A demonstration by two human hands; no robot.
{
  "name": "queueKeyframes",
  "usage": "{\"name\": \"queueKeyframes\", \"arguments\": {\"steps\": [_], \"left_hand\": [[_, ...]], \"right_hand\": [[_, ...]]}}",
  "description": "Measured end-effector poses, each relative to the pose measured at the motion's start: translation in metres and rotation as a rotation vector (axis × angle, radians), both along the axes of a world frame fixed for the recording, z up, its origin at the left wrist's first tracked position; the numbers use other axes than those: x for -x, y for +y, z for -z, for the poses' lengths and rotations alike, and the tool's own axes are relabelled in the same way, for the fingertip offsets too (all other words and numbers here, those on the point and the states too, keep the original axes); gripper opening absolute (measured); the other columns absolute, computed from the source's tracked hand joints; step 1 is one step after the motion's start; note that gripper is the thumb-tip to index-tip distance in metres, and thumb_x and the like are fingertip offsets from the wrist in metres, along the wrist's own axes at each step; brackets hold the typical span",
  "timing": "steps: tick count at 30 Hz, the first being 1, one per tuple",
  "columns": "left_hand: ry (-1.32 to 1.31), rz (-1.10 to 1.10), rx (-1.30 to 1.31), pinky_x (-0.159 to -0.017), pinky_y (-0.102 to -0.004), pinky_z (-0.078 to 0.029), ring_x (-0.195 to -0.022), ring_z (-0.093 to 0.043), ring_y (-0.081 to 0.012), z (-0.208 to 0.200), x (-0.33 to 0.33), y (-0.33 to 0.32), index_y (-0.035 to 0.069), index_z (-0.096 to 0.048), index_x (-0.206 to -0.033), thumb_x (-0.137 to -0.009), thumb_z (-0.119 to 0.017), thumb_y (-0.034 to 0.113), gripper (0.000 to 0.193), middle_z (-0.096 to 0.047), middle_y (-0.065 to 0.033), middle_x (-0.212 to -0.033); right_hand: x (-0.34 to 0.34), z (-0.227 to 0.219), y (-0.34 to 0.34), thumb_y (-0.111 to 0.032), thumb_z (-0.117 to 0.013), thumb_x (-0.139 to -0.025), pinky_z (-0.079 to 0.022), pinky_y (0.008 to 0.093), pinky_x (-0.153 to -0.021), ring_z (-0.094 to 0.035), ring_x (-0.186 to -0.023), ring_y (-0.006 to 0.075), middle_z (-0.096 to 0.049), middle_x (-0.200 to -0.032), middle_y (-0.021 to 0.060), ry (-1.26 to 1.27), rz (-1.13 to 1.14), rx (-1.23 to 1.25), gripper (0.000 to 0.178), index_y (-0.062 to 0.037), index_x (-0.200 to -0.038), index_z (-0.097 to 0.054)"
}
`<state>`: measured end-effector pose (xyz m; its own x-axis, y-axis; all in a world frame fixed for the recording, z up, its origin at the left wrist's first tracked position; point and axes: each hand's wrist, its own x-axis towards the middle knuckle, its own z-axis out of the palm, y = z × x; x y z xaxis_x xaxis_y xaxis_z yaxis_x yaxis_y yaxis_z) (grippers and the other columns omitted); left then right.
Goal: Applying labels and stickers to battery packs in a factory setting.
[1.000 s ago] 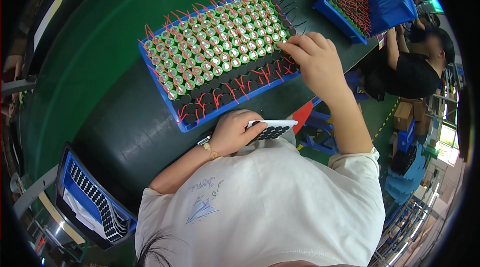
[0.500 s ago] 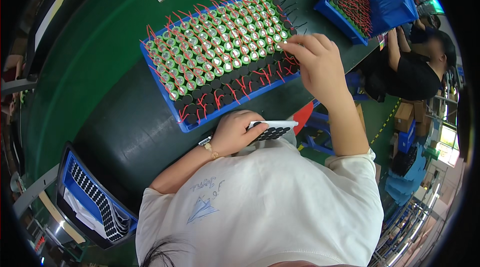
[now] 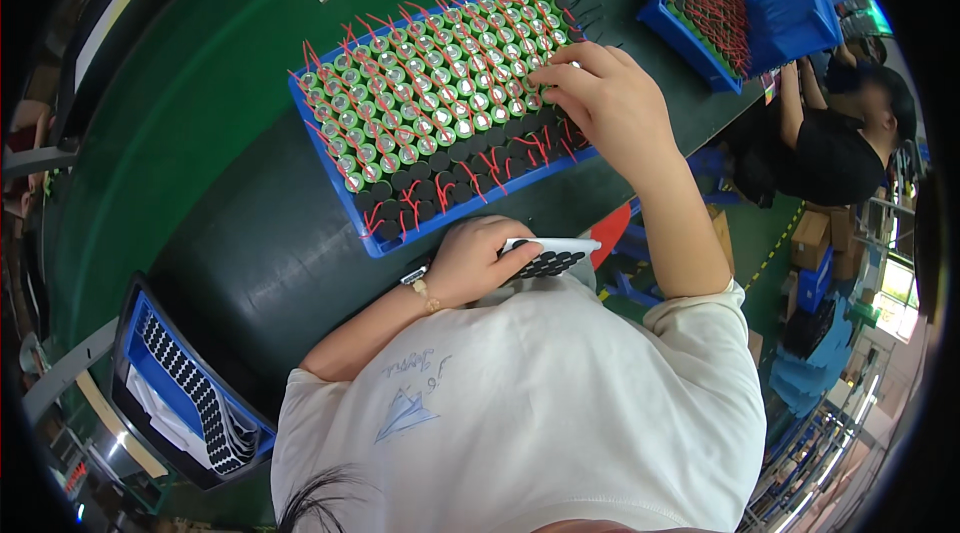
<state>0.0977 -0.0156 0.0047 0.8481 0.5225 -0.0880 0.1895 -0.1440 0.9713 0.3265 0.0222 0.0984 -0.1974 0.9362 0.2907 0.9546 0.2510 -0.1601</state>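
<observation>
A blue tray (image 3: 375, 249) in front of me holds rows of upright green battery cells (image 3: 425, 145) with red wires; the near rows and those at the right end wear black round covers (image 3: 440, 163). My right hand (image 3: 610, 103) is over the tray's right part, thumb and fingertips brought together at the cells beside the black-covered ones. Anything between those fingertips is too small or hidden to make out. Close to my body, my left hand (image 3: 480, 258) grips a white sheet of black round stickers (image 3: 548, 263), its thumb on the stickers.
A second blue tray (image 3: 690, 61) of red-wired cells stands at the far right, beside a blue bin (image 3: 795, 13). At lower left, a blue box (image 3: 175, 333) holds more black sticker strips. Another person (image 3: 840, 133) sits at the right.
My right hand has moved left over the cells, off the tray's right end, with its fingertips still together. My left hand keeps the sticker sheet in nearly the same place.
</observation>
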Motion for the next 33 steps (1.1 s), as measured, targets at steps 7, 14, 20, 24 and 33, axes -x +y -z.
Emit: {"name": "queueKeyframes", "arguments": {"steps": [7, 14, 20, 24, 33], "left_hand": [[-0.003, -0.008, 0.007, -0.069, -0.0365, -0.05, -0.077, -0.064, -0.0274, 0.001, 0.001, -0.001, 0.002, -0.069, -0.096, -0.092, -0.065, 0.02, 0.019, -0.067, -0.0126, -0.087], [-0.003, -0.008, 0.016, -0.067, -0.0354, -0.05, -0.076, -0.064, -0.0263, 0.0, 0.001, -0.002, 0.002, -0.069, -0.096, -0.092, -0.065, 0.02, 0.019, -0.067, -0.0124, -0.088], [0.013, 0.003, 0.002, -0.067, -0.0352, -0.05, -0.077, -0.064, -0.0264, 0.001, 0.001, -0.001, 0.002, -0.069, -0.097, -0.093, -0.064, 0.021, 0.02, -0.067, -0.0126, -0.088], [0.004, -0.001, 0.008, -0.067, -0.0351, -0.05, -0.077, -0.064, -0.0264, 0.003, 0.001, -0.001, 0.002, -0.069, -0.096, -0.093, -0.064, 0.021, 0.02, -0.067, -0.0124, -0.088], [0.007, -0.008, 0.01, -0.067, -0.0351, -0.05, -0.077, -0.064, -0.0265, 0.001, 0.001, -0.002, 0.002, -0.069, -0.096, -0.091, -0.066, 0.02, 0.019, -0.067, -0.0121, -0.088]], "right_hand": [[0.003, 0.004, -0.003, -0.015, -0.074, -0.081, -0.052, 0.0366, -0.076, -0.061, -0.09, 0.0245, -0.064, -0.099, 0.0015, -0.007, -0.064, -0.079, 0.025, -0.0179, -0.105, -0.069], [-0.001, 0.004, -0.004, -0.014, -0.074, -0.079, -0.05, 0.0357, -0.069, -0.061, -0.083, 0.0239, -0.063, -0.089, 0.0011, 0.026, -0.058, -0.094, 0.018, -0.0161, -0.097, -0.071], [-0.001, 0.01, -0.018, -0.01, -0.073, -0.078, -0.05, 0.0371, -0.066, -0.062, -0.076, 0.0259, -0.063, -0.082, 0.0027, 0.05, 0.014, -0.094, 0.013, -0.0137, -0.09, -0.069], [0.001, 0.014, -0.031, -0.008, -0.072, -0.078, -0.05, 0.0366, -0.065, -0.063, -0.078, 0.0261, -0.063, -0.082, 0.0038, 0.09, 0.0, -0.028, 0.011, -0.0115, -0.087, -0.067], [0.011, 0.003, -0.039, -0.016, -0.07, -0.08, -0.04, 0.0402, -0.091, -0.056, -0.106, 0.0246, -0.064, -0.107, 0.0014, -0.014, 0.05, -0.057, 0.026, -0.0157, -0.106, -0.07]]}}
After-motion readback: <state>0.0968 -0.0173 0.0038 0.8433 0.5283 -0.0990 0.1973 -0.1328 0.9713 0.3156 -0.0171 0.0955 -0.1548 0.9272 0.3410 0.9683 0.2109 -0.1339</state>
